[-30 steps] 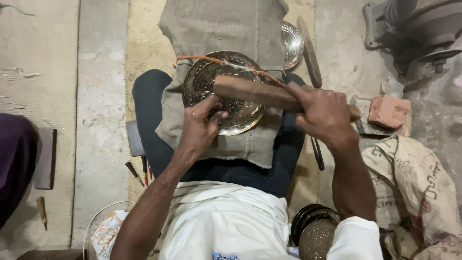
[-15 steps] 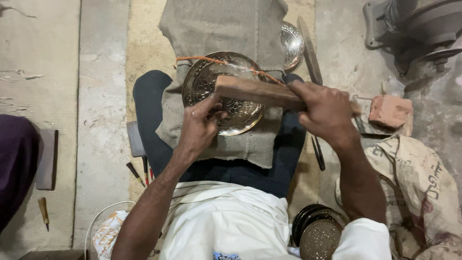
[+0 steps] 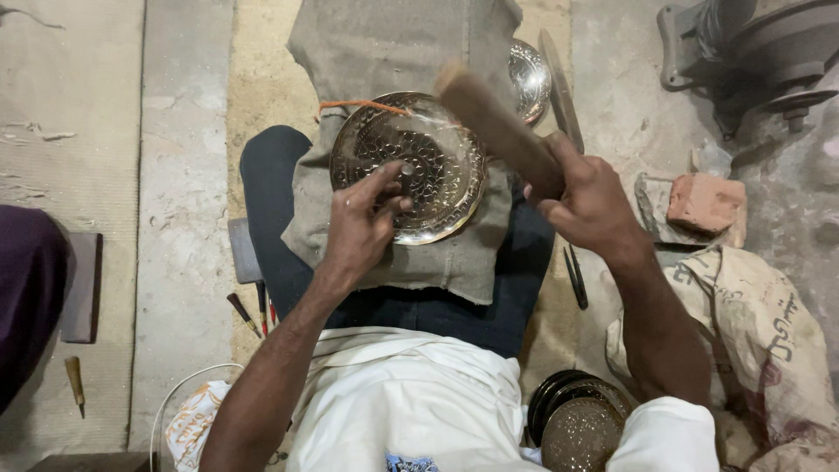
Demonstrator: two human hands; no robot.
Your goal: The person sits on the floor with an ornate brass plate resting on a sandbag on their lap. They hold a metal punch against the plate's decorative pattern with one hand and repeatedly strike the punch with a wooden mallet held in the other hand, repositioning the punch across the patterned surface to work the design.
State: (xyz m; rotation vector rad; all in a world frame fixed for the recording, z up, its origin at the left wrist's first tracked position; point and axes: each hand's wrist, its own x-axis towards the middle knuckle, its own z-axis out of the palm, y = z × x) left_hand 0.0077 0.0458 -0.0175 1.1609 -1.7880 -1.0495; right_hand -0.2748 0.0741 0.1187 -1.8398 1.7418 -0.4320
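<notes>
From my seat I see the left hand [image 3: 363,223] resting on the patterned brass plate [image 3: 428,149], its fingers pinched together around something small that I cannot make out. The plate lies on a grey cloth [image 3: 393,52] draped over the person's lap and legs. The right hand [image 3: 590,205] is closed tight around a wooden block [image 3: 498,127], held raised and tilted above the plate's right edge, its far end blurred. A second shiny plate [image 3: 529,79] peeks out behind the block, beside a long flat metal strip [image 3: 561,92]. To the right, a reddish brick [image 3: 706,203] sits on the concrete floor [image 3: 183,175], and just below it lies a crumpled tan sack [image 3: 769,341] with dark printed lettering. Near the right elbow stands a stack of dark round plates [image 3: 577,419]. Left of the lap, a few small hand tools [image 3: 253,310] lie on the floor, and a clear bowl [image 3: 175,419] holding a white wrapper with orange print sits at the bottom left.
</notes>
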